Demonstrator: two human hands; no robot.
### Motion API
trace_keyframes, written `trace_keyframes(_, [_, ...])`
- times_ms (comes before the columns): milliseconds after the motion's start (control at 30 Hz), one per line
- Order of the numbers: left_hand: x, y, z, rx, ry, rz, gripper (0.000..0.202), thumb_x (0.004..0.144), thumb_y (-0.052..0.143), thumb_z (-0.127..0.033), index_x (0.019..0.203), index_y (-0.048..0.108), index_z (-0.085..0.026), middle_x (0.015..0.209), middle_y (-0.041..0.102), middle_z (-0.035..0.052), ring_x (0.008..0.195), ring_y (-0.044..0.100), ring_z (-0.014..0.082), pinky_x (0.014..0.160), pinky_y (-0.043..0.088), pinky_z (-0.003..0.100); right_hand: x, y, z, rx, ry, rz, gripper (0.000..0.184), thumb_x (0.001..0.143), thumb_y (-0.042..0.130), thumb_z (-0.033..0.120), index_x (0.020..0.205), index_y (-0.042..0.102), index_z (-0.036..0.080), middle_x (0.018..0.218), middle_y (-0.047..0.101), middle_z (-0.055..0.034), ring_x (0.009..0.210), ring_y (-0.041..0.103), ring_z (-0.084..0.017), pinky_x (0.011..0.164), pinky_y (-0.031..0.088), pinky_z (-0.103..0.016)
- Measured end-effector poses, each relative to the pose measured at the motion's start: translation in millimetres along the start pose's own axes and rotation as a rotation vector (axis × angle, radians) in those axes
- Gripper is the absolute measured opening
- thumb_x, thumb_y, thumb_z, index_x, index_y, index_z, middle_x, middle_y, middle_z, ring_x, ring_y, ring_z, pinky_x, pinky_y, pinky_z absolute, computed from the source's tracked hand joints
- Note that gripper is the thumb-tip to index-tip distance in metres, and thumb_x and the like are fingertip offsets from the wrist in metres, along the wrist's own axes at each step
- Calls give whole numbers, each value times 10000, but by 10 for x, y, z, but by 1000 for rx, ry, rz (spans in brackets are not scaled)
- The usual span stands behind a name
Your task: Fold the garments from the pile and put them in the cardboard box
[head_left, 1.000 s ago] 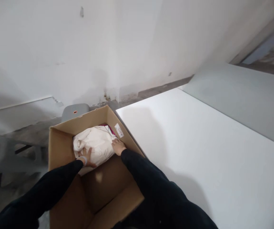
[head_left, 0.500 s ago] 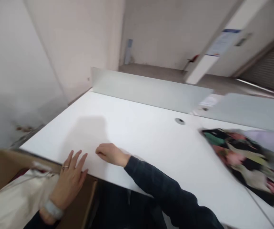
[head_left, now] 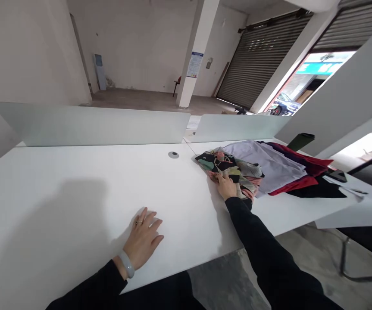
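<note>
Left hand point(head_left: 142, 240) flat on white desk point(head_left: 59, 168), fingers spread open; right hand point(head_left: 226, 186) at two o'clock, fingers apparently gripping floral fabric point(head_left: 216, 161), grip partly hidden.

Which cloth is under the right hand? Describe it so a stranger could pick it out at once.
At the right end of the long white desk, below the frosted partitions, lies a heap of clothing. The right hand rests on its bunched black fabric, printed with green, pink and cream patches, unlike the plain lilac cloth and red cloth beside it.
</note>
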State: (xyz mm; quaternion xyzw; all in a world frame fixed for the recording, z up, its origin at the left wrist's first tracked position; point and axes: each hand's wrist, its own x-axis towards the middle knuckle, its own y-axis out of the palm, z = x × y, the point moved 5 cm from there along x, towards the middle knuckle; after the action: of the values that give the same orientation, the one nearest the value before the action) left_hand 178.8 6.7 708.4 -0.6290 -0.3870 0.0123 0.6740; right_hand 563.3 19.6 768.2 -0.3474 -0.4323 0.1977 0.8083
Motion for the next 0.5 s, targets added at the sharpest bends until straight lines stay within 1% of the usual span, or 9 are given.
trace_keyframes(67, [69,71,-78,-78,-1,3,302,940,470,-305,1194,614,-228,1377,547,86,1437,289,349,1099,404,572,35,-6,-25,48,-46,16,273,833,476,118,1026,669,107,1075,643,-198,962,617,-276,846,454,-385])
trace_keyframes(133, [98,115,-119,-171,-21,-6,326,954,449,-337,1235,585,-242,1403,524,81,1445,284,320,1113,403,543,-90,0,114,105,-117,23,226,831,493,124,968,673,119,1023,668,-155,933,628,-241,844,464,-336])
trace_keyframes(200, [114,132,-117,-280,-93,-10,401,968,419,-393,1337,500,-260,1461,465,91,1445,294,292,1134,378,531,-412,-9,395,254,-266,31,191,837,502,134,926,670,143,997,685,-117,921,635,-221,850,476,-326])
trace_keyframes(267, [132,118,-81,-396,-201,-41,506,971,394,-448,1444,357,-274,1529,365,110,1444,298,281,1148,351,531,-885,-61,762,524,-516,94,179,853,496,145,894,670,156,940,696,-100,877,645,-218,820,496,-344])
trace_keyframes(300, [143,101,-53,-454,-254,-72,554,969,389,-466,1480,284,-278,1554,310,122,1438,310,280,1140,362,521,-1130,-83,935,630,-630,187,177,862,505,157,910,675,163,913,696,-86,842,647,-207,787,503,-330])
trace_keyframes(333, [158,83,-23,-507,-297,-108,599,965,391,-479,1503,218,-280,1570,261,133,1429,326,278,1122,389,505,-1357,-87,1093,692,-734,342,165,865,536,178,942,682,172,889,697,-69,791,646,-188,741,506,-303])
trace_keyframes(400, [193,49,45,-575,-348,-186,684,944,436,-484,1523,140,-272,1569,222,152,1414,350,277,1079,437,473,-1619,-118,1276,749,-800,534,172,884,565,218,1002,685,185,821,693,-40,711,636,-159,672,499,-265])
trace_keyframes(433, [212,35,80,-580,-359,-220,715,926,478,-469,1522,144,-261,1549,250,159,1404,362,277,1072,440,467,-1636,-135,1312,752,-790,553,174,892,565,231,1011,684,187,811,692,-37,701,635,-155,663,498,-259])
trace_keyframes(500, [242,15,144,-540,-365,-265,662,886,550,-379,1475,288,-230,1440,407,157,1359,419,281,1074,427,476,-1477,-174,1306,734,-731,414,179,894,558,227,1019,677,181,918,699,-68,804,654,-173,732,516,-287])
